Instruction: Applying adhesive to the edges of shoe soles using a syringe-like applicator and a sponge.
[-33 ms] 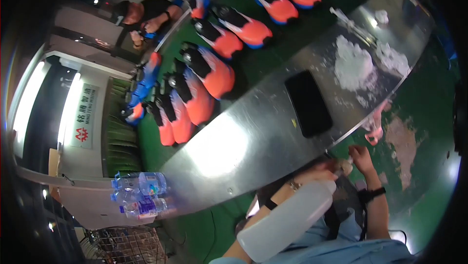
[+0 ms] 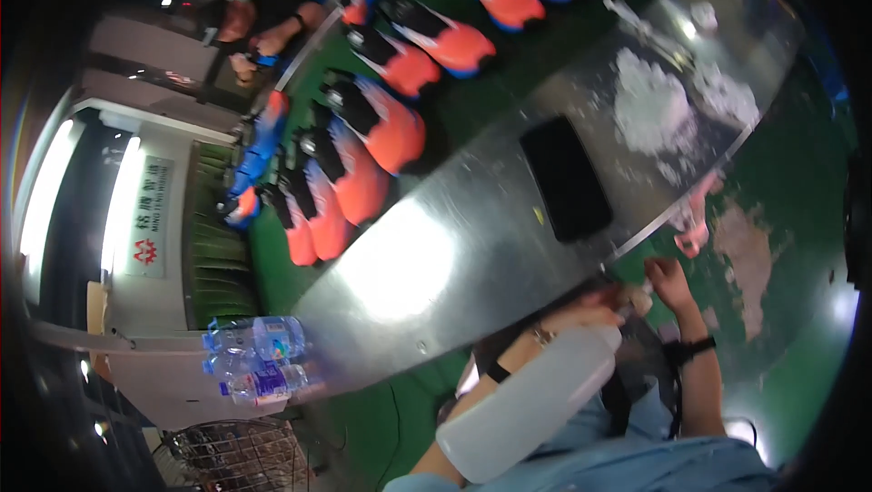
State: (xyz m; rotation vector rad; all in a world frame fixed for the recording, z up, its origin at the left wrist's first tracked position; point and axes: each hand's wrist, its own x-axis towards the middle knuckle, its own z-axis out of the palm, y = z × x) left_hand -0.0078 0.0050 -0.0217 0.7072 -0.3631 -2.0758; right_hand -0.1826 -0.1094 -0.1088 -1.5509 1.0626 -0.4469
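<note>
My left hand (image 2: 581,312) is at the near edge of a metal table, fingers bent and partly hidden. Close to its right, my right hand (image 2: 669,283) has its fingers pinched together. Between the hands shows a small pale piece (image 2: 639,299), too blurred to name. A translucent white plastic bottle (image 2: 529,406) lies across the view in front of my left forearm; what supports it is hidden. Past my hands, a black phone (image 2: 568,178) lies flat on the metal table (image 2: 481,210). A crumpled pink thing (image 2: 693,224) hangs at the table's edge.
Several coral, black and blue shoe-like items (image 2: 377,129) stand on a green belt (image 2: 472,101). White crumpled material (image 2: 649,101) lies at the table's right. Clear plastic bottles (image 2: 259,356) stand at the left end, above a wire basket (image 2: 236,456). Another person (image 2: 263,33) works across the belt.
The whole view has shifted slightly, so the table and belt sit a little higher and further left. My hands keep the same pose close together.
</note>
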